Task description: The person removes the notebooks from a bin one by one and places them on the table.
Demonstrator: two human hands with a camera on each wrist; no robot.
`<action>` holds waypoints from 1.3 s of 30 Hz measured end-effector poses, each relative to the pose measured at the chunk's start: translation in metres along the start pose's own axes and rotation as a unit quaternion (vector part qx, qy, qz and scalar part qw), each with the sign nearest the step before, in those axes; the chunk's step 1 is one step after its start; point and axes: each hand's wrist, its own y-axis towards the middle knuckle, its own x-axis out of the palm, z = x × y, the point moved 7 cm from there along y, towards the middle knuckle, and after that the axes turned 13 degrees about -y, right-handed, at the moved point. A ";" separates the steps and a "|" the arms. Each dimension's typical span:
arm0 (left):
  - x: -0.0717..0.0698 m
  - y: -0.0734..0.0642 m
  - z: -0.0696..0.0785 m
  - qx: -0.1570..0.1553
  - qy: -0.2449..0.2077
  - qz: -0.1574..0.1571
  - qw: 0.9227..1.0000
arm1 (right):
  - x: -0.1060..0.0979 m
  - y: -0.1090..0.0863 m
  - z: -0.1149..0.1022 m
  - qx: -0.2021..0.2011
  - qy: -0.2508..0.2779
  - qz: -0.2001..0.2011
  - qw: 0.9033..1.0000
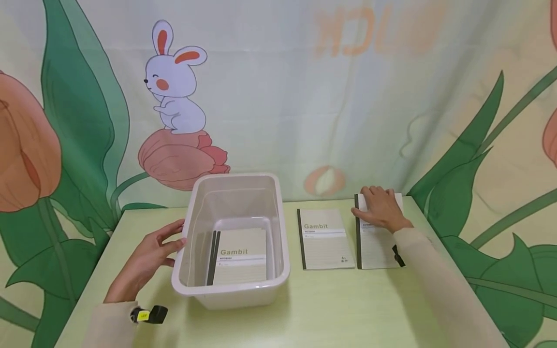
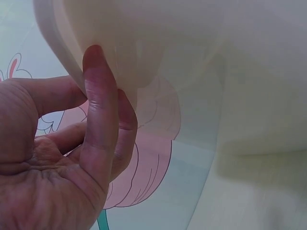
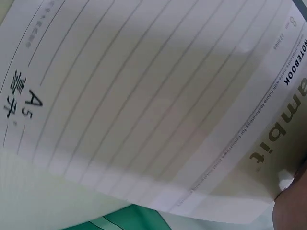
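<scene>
A beige plastic basin (image 1: 230, 299) stands on the table, and my left hand (image 1: 150, 256) grips its left rim. In the left wrist view, the fingers (image 2: 100, 110) of that hand bend against the basin's wall (image 2: 158, 52). Inside the basin lie Gambit notebooks (image 1: 241, 270) with dark spines, stacked slightly offset. On the right, my right hand (image 1: 380, 208) spans the upper part of another notebook (image 1: 378, 246), thumb at its spine, and grips it. The right wrist view shows that notebook's lined cover (image 3: 144, 96) close up; most of the hand is outside that view.
Between the basin and my right hand, one more Gambit notebook (image 1: 324, 246) lies flat on the pale green table (image 1: 330, 309). A printed curtain (image 1: 270, 96) with a rabbit and tulips hangs right behind the table's back edge and along both sides.
</scene>
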 end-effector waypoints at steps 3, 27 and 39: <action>-0.001 -0.001 0.001 0.003 0.000 0.004 1.000 | 0.013 0.007 0.001 -0.003 0.002 -0.004 1.000; -0.004 -0.001 0.000 0.003 -0.012 0.001 1.000 | 0.052 0.018 -0.010 0.002 0.068 -0.109 0.992; -0.002 -0.001 0.002 0.002 -0.008 0.001 1.000 | 0.018 0.023 -0.012 -0.014 0.063 -0.062 0.996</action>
